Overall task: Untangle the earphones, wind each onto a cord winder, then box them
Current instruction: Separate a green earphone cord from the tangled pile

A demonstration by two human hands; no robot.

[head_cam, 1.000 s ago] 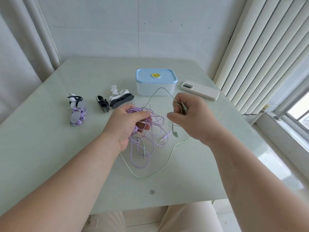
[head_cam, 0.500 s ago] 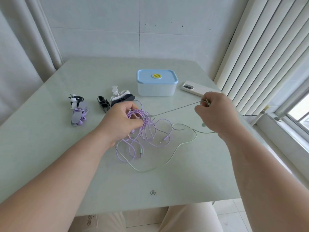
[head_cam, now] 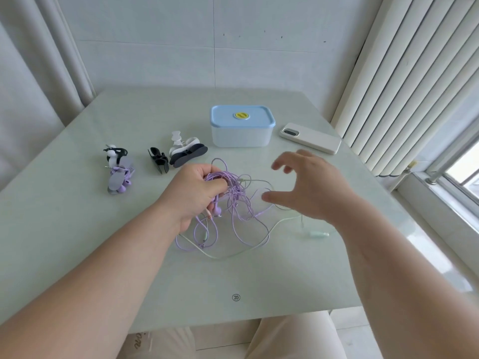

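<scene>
Two hands are working over the table (head_cam: pixel 77 229). The left hand (head_cam: pixel 197 193) is gripping a bunch of the tangled purple earphones (head_cam: pixel 238 200), with loops spilling toward the near edge. The right hand (head_cam: pixel 311 187) is hovering just right of the tangle, fingers spread wide and holding nothing. A pale green earphone cable (head_cam: pixel 272 229) is curving round the tangle's near side and running out rightward, its mint end piece (head_cam: pixel 317 233) lying left to right. Behind, the blue-lidded box (head_cam: pixel 242 141) is sitting closed, its round yellow label (head_cam: pixel 241 115) too small to read. A white phone (head_cam: pixel 309 138) is lying beside it, camera end toward the box. Loose cord winders (head_cam: pixel 186 151) are lying at left, and further left a grey winder (head_cam: pixel 119 177) is carrying wound purple earphones.
</scene>
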